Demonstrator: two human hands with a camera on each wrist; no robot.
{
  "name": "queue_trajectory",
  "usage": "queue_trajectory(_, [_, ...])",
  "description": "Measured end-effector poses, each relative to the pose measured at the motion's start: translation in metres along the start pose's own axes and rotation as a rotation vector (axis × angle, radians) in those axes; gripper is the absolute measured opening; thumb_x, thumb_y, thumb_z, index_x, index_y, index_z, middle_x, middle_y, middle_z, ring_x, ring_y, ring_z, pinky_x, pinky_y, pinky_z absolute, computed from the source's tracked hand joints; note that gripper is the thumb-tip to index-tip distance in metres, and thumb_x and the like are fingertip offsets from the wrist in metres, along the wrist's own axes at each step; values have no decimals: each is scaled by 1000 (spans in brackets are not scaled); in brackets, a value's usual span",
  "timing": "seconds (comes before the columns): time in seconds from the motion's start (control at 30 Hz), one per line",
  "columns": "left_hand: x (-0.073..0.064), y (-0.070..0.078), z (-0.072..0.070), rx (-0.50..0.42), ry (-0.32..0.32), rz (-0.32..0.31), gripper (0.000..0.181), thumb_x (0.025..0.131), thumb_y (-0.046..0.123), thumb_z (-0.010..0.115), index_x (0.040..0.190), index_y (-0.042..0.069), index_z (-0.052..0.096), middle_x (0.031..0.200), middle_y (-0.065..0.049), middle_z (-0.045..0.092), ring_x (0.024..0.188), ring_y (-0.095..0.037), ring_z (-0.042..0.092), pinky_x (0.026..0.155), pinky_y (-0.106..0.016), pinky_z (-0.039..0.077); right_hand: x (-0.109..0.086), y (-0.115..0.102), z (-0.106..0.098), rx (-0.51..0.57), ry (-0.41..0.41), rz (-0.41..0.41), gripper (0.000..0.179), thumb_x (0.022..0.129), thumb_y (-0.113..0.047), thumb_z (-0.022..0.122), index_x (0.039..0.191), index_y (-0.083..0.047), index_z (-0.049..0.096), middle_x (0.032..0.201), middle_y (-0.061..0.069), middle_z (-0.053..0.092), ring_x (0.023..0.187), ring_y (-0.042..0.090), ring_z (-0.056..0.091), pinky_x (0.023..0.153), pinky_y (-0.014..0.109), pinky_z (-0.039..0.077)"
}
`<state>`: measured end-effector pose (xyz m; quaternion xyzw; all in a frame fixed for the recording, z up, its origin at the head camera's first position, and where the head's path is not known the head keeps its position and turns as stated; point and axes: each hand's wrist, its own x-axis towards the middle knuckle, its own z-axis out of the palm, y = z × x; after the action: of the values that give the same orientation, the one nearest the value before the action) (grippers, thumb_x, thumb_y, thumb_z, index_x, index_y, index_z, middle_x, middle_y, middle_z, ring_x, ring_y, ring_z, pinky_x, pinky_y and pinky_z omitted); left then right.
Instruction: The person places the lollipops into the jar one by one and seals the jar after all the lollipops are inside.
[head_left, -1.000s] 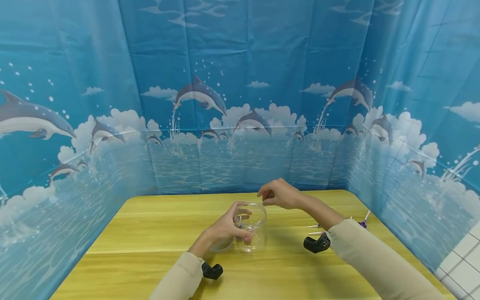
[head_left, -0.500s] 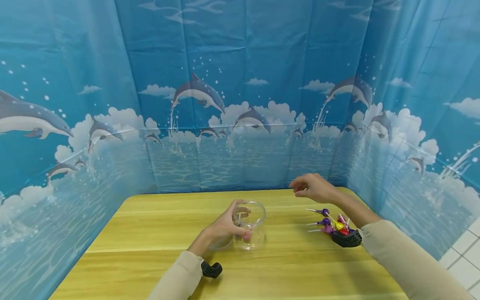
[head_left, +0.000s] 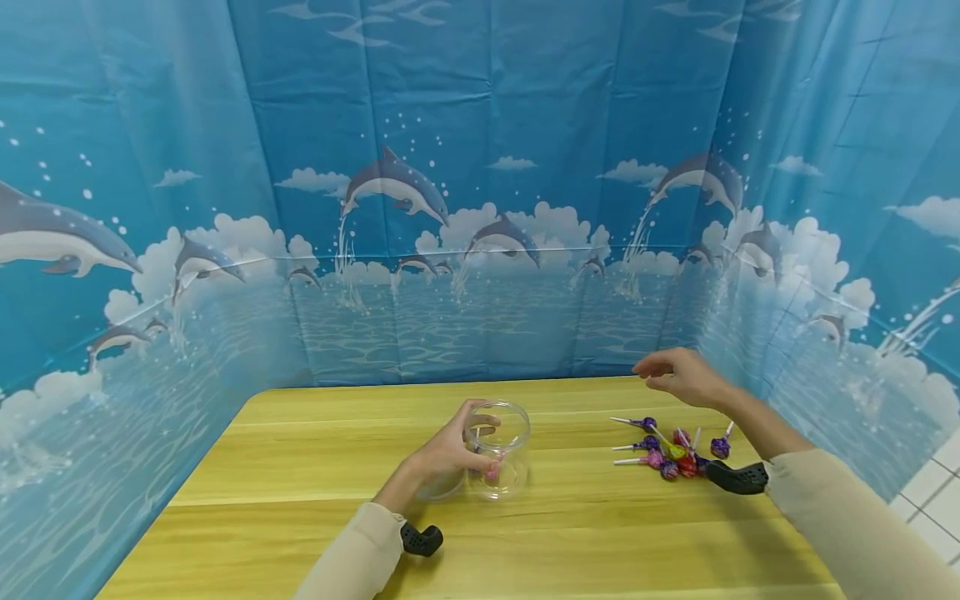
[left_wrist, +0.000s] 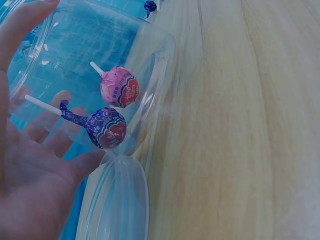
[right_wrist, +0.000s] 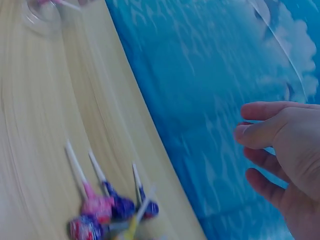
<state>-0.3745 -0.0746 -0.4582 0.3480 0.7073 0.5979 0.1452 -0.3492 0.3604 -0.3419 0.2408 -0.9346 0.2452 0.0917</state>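
Note:
My left hand [head_left: 448, 450] grips a clear plastic jar [head_left: 517, 471] standing mouth up on the table, thumb and fingers spread round its side. Inside it, the left wrist view shows a pink lollipop [left_wrist: 119, 87] and a purple lollipop [left_wrist: 106, 127], white sticks toward the mouth. A translucent lid [left_wrist: 127, 200] lies beside the jar, partly behind the left hand. Over the table's back right part my right hand [head_left: 688, 379] hangs in the air with nothing in its loosely bent fingers. Below it, wrapped lollipops [head_left: 686, 468] lie in a loose heap, several of them purple, others pink, red and yellow.
The wood-grain table [head_left: 315, 467] has rounded back corners. A dolphin-print curtain [head_left: 465, 325] hangs close behind it and on both sides. One purple lollipop [head_left: 721, 447] lies slightly right of the heap. White floor tiles [head_left: 930, 492] show at the far right.
My right hand has moved from above the jar's mouth rightward to over the lollipops, uncovering the heap. The left hand stays on the jar.

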Motion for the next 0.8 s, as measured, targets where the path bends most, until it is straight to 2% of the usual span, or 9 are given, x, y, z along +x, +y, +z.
queue_trajectory(0.1, [0,1,1,-10,-3,-3,88,85,9,81,156,24,31,150,-13,46,145,-42,36,109,-49,42,-12,14,-5,21,11,32,24,100,1,64,122,9,68,115,24,69,105,44,64,84,56,54])
queue_trajectory(0.23, [1,-1,2,-10,-7,-4,88,85,11,81,156,25,30,149,-11,46,145,-43,36,108,-49,43,-29,32,-10,-11,32,89,25,102,-1,61,124,9,67,121,28,66,110,50,59,85,61,51])
queue_trajectory(0.43, [-1,-2,0,-14,-10,-4,88,86,12,81,156,25,30,152,-18,42,141,-48,40,99,-47,50,-48,53,-11,-16,37,191,29,104,-3,56,130,8,65,134,37,55,120,58,51,88,68,47])
queue_trajectory(0.57, [-1,-1,0,-6,0,-7,87,87,10,80,156,25,29,154,-22,40,141,-45,41,101,-47,49,-60,64,-10,7,26,273,32,106,-3,52,133,8,63,141,44,44,123,62,45,87,69,47])
queue_trajectory(0.7, [-1,-2,0,3,-3,-6,88,86,11,80,157,25,29,153,-19,42,144,-44,38,105,-48,46,-70,77,-8,20,27,309,32,105,-2,52,133,10,62,141,46,42,123,64,44,86,68,48])
queue_trajectory(0.8, [-1,-2,-1,-5,-7,-3,89,86,10,81,157,25,29,153,-16,43,144,-46,36,103,-49,47,-76,86,-5,32,26,326,32,105,-2,52,133,11,61,140,45,44,122,63,46,87,67,48])
